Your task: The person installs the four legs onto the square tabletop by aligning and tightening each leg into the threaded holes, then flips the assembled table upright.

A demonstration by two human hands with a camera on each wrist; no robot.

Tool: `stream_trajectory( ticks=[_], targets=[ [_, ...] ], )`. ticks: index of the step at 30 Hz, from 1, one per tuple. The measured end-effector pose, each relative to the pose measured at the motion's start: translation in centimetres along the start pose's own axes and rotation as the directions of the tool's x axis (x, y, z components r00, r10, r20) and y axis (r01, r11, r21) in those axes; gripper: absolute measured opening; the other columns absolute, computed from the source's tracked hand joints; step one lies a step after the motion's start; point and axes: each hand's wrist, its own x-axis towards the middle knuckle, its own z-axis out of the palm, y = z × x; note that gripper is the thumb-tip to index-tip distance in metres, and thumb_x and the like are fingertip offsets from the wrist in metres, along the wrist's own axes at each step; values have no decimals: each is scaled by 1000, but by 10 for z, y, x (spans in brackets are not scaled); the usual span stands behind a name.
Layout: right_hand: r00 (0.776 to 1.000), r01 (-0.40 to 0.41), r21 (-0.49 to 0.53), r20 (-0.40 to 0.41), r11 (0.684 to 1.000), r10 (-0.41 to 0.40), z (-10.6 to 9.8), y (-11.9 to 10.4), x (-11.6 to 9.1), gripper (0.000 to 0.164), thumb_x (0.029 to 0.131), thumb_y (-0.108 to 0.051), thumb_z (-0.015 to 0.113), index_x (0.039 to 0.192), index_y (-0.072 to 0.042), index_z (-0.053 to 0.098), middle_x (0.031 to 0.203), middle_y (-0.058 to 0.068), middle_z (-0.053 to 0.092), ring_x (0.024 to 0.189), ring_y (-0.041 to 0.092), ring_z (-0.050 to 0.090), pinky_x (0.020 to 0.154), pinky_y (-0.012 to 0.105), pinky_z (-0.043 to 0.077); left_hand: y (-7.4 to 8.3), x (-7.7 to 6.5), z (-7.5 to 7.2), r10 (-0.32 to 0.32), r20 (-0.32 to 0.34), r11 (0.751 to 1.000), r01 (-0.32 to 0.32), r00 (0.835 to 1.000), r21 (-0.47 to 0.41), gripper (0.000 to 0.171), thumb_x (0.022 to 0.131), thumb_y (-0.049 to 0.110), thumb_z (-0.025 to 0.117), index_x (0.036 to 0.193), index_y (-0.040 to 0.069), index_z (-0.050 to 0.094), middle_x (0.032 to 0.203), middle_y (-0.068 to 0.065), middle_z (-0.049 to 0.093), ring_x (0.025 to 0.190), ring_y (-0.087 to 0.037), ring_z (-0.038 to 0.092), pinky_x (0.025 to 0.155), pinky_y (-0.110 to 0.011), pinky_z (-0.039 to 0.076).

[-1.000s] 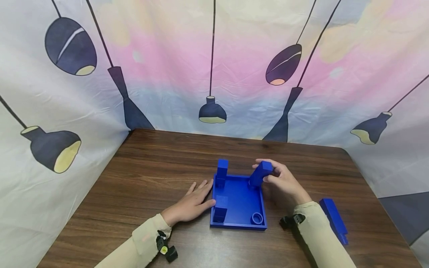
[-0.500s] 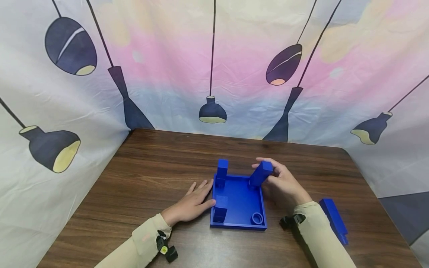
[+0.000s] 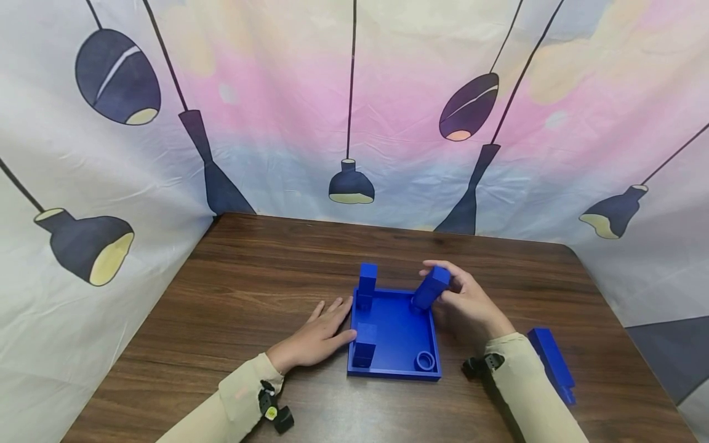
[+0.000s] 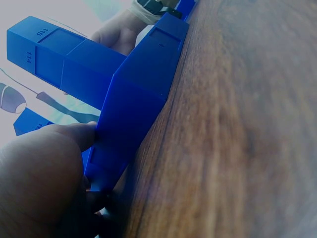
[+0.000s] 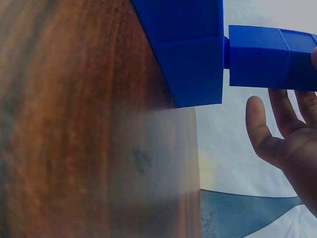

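Note:
A shallow square blue tray (image 3: 396,332) with raised edges sits on the table. Blue square posts stand at its far left corner (image 3: 367,284) and near left corner (image 3: 364,347). My right hand (image 3: 471,301) grips a third blue post (image 3: 432,287) at the far right corner, thumb on the near side, fingers behind. In the right wrist view a narrow neck shows in the gap between this post (image 5: 257,57) and the tray (image 5: 193,59). My left hand (image 3: 318,338) lies along the tray's left side, fingers spread, thumb touching the edge. The near right corner holds a round socket (image 3: 424,361).
Another blue post (image 3: 552,360) with a peg end lies on the wooden table (image 3: 277,258) to the right, beside my right sleeve. A cloth (image 3: 288,111) printed with hanging lamps stands behind the table and along its sides.
The held post leans slightly more to the right and its lower end shows a little more neck. My right fingertips have shifted slightly. The left hand and tray stay put.

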Motion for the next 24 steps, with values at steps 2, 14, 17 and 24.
stream_trajectory(
  ticks=[2,14,17,24],
  targets=[
    [1000,-1,3,-2,1000,1,0,1,0,62,89,16,50,150,2,50,137,-7,69,133,34,61,101,26,50,0,0,0,0,0,1000,0,1000,0,75,113,44,45,166,-2,21,173,-17,22,161,-36,14,128,-62,-1],
    [1000,30,28,-10,999,-30,-1,4,0,67,87,17,50,146,-13,59,130,-6,71,121,24,67,88,26,52,1,1,-1,2,4,1000,-2,1000,2,75,113,45,45,166,-3,20,173,-17,21,161,-37,14,127,-63,-2],
    [1000,25,29,-17,999,-25,-1,2,0,66,87,17,51,146,-13,59,130,-6,71,121,25,67,90,27,53,1,1,-1,1,6,1000,-1,1000,2,75,113,45,45,166,-2,20,173,-17,21,161,-37,14,127,-63,-2],
    [999,-8,40,-37,999,9,0,0,1,62,86,16,52,147,4,52,127,-4,70,117,13,69,88,28,57,0,0,0,0,-1,1000,0,1000,4,75,113,45,45,166,-3,20,173,-17,22,161,-37,15,127,-63,-1]
  ],
)
